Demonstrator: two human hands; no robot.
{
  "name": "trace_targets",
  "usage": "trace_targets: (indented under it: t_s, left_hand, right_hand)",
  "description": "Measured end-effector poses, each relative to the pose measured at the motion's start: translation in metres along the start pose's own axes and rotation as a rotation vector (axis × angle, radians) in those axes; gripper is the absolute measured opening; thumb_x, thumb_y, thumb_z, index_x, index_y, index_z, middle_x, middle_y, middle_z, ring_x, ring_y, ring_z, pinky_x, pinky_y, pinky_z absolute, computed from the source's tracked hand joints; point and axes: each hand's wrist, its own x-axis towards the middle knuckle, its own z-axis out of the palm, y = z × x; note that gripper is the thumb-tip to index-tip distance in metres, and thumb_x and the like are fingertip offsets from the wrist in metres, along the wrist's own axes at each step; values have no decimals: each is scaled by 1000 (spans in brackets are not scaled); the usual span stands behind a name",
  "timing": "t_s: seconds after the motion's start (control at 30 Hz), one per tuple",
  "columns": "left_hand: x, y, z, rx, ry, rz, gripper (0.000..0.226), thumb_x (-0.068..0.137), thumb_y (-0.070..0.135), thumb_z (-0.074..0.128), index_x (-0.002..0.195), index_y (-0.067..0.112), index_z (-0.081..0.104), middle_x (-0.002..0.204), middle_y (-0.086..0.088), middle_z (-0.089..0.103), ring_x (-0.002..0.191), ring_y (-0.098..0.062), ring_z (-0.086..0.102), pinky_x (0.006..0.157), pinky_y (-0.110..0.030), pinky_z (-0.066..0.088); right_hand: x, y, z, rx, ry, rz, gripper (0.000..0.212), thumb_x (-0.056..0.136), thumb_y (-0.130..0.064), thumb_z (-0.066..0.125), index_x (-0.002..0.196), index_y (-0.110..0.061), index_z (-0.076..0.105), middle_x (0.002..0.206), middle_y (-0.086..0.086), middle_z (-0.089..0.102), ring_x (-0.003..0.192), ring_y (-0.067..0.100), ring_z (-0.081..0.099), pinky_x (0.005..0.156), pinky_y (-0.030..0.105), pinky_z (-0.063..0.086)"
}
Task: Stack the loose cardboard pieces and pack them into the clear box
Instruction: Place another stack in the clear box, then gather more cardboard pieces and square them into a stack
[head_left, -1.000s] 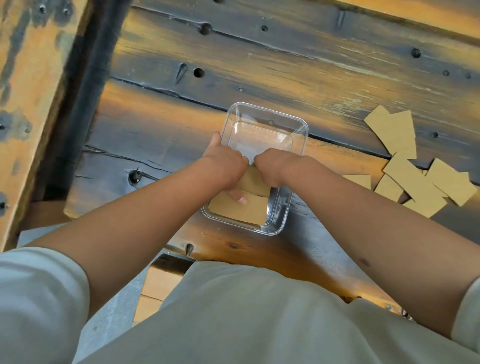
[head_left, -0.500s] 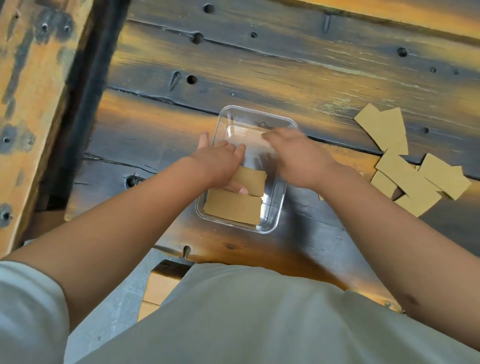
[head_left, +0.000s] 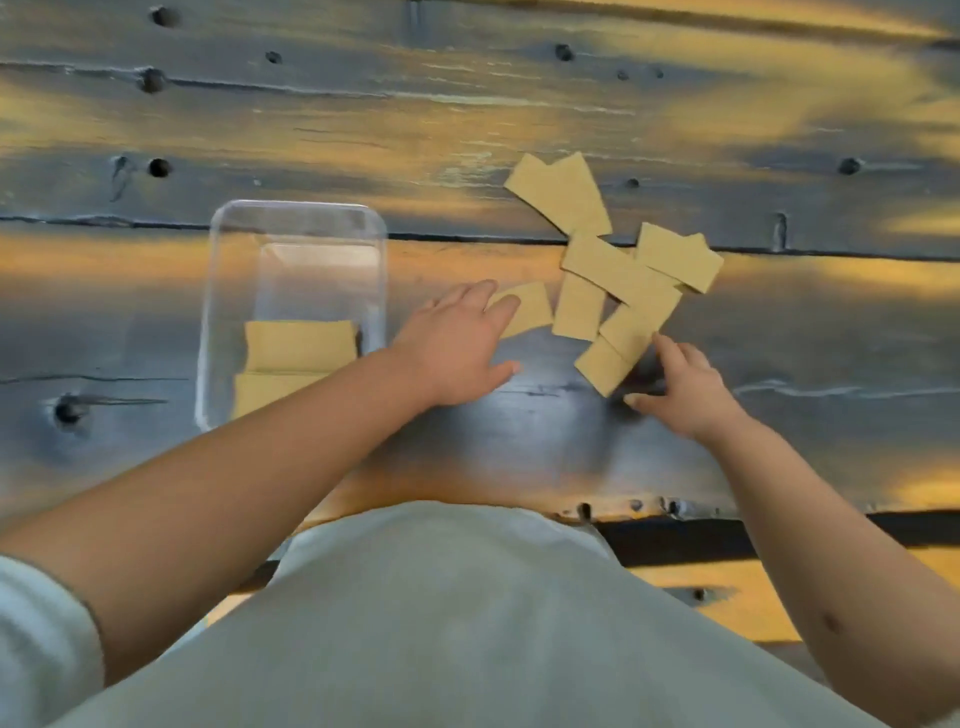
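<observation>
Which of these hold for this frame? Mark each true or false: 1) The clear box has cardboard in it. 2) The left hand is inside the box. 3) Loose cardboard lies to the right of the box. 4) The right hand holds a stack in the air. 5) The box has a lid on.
1) True: cardboard lies in the near end of the box.
2) False: the left hand is outside, right of the box, fingers on a loose piece.
3) True: the loose pile lies on the table.
4) False: the right hand is low at the pile's near edge, holding nothing visible.
5) False: no lid shows; the box is open.
</observation>
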Motion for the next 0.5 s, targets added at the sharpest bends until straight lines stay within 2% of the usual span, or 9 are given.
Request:
trace_targets:
  t_s: [0.07,0.17,0.27,0.37,0.5]
  left_hand:
    - [24,22,17,-91,-60,-40,79,86,60,53,148,22,21,158,-13,15,142,-34,20,109,-50,29]
    - [58,45,46,-200,-152,-189,93,79,69,57,150,36,7,160,-5,-15,145,-37,-9,111,-65,15]
    - [87,72,74,-272,-164,-347,107,67,80,58,147,46,-4,153,-2,-36,140,-37,-30,102,-75,3]
    - [116,102,94,-250,-126,-421,114,59,88,52,143,48,-14,150,-4,-42,136,-38,-36,95,-79,-8]
    - [131,119,116,-74,-76,-421,114,58,94,37,142,46,-23,148,-7,-44,133,-40,-40,87,-77,-22]
  right_hand:
    - [-4,22,5,30,-32,33,96,79,-44,72,151,-23,11,154,14,20,137,39,25,109,48,29]
    - [-2,44,5,67,-37,50,98,79,-48,72,151,-31,8,158,4,7,140,37,17,109,49,29]
    - [12,60,-5,43,-19,9,98,78,-49,72,150,-34,8,158,0,2,140,37,16,107,49,30]
    - [38,70,-27,-28,34,-40,99,75,-51,73,149,-34,9,159,2,-1,138,39,17,104,49,33]
    - [85,70,-58,-81,123,-150,96,72,-49,75,146,-35,15,157,8,2,134,43,20,104,52,32]
